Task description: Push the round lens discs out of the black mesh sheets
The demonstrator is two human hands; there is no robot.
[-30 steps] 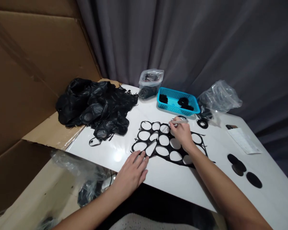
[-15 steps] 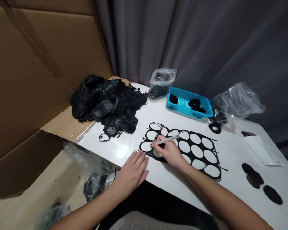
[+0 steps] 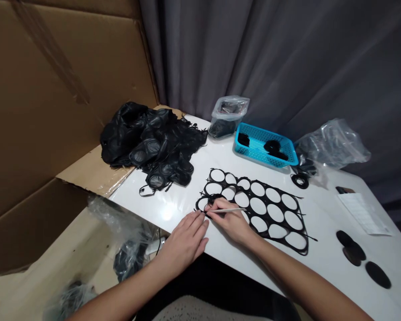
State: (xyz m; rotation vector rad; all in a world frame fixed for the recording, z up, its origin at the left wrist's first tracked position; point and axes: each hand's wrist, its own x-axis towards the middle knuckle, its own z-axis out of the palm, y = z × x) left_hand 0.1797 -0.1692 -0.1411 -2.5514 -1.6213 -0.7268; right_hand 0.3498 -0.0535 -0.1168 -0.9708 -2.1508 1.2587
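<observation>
A black sheet [image 3: 266, 201] punched with rows of large round holes lies on the white table. My right hand [image 3: 230, 220] pinches a slim, pale, pen-like tool [image 3: 233, 209], held low and nearly level. Its tip is at the sheet's near left corner, and the exact contact is hidden by my fingers. Dark strands bunch up just beyond those fingers. My left hand [image 3: 189, 234] rests flat at the table's near edge, its fingers stretched out and their tips close to that same corner.
A heap of black pieces [image 3: 153, 133] lies left. Behind stand a clear bag [image 3: 230, 109] and a blue basket [image 3: 265, 160] with black items. To the right are black rings [image 3: 300, 180], a plastic bag [image 3: 337, 142], paper [image 3: 362, 214] and black discs [image 3: 377, 274]. Cardboard [image 3: 70, 80] rises left.
My right hand has moved slightly down and left, and the tool has tipped flatter. Dark strands now show bunched by its fingers. My left hand has barely moved.
</observation>
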